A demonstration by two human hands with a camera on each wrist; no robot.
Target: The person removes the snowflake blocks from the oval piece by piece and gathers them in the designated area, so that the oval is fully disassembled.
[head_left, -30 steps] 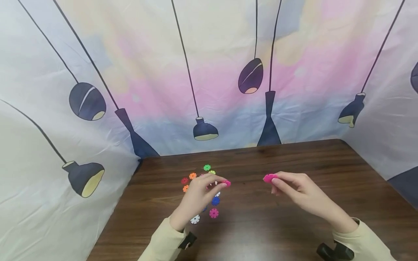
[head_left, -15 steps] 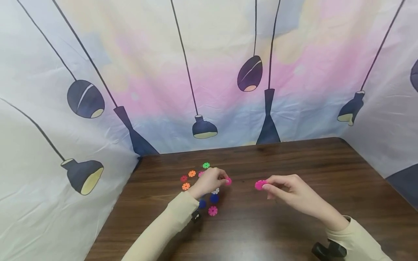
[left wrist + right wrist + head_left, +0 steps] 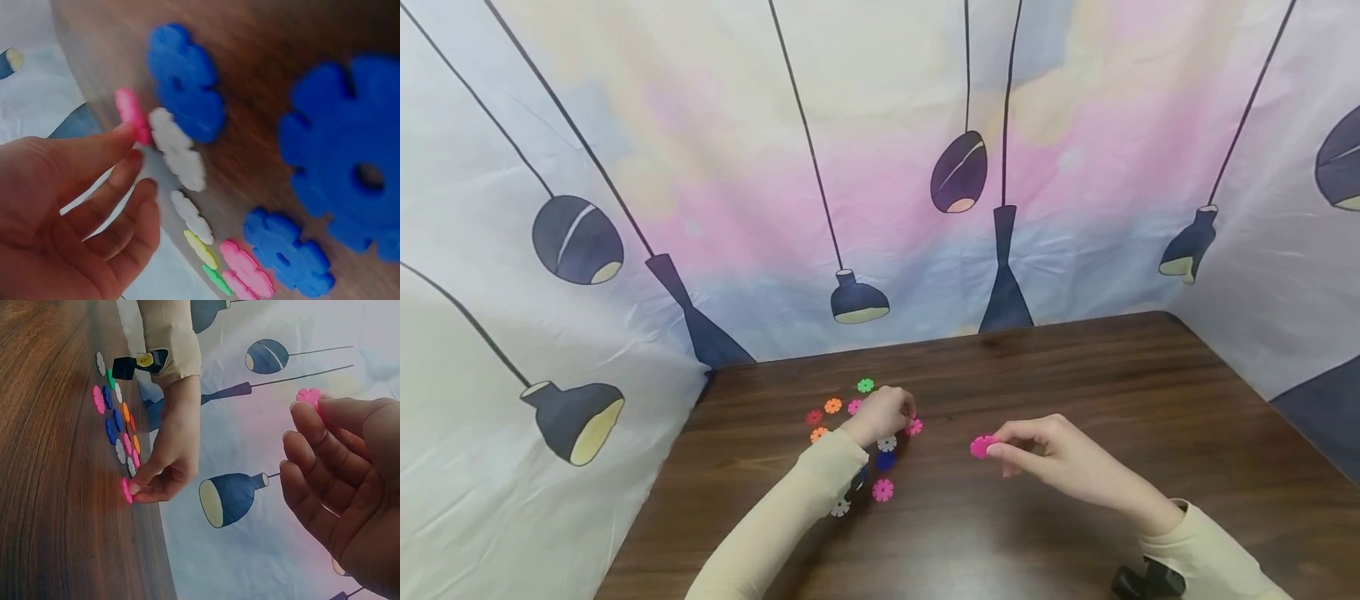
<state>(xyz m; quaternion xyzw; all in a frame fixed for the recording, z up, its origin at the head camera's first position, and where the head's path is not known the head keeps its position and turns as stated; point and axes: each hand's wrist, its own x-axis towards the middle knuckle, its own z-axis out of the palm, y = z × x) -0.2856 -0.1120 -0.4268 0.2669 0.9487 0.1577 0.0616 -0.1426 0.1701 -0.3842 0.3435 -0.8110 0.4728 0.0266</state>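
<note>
My left hand pinches a pink notched plastic disc by its edge, low over the table at the right side of the loose discs. In the left wrist view, thumb and fingertips grip that disc just beyond a white disc. To the right, my right hand holds another pink notched disc up in the air between thumb and index finger. The right wrist view shows only part of this disc above the fingertips. My left forearm hides some of the loose discs.
Several loose discs lie on the brown wooden table, among them a green, a red, a blue and a pink one. A cloth backdrop printed with lamps hangs behind the table.
My left hand has turned over and come down close to the table with its pink disc. The right hand has moved left and nearer to me, still pinching its own disc.
</note>
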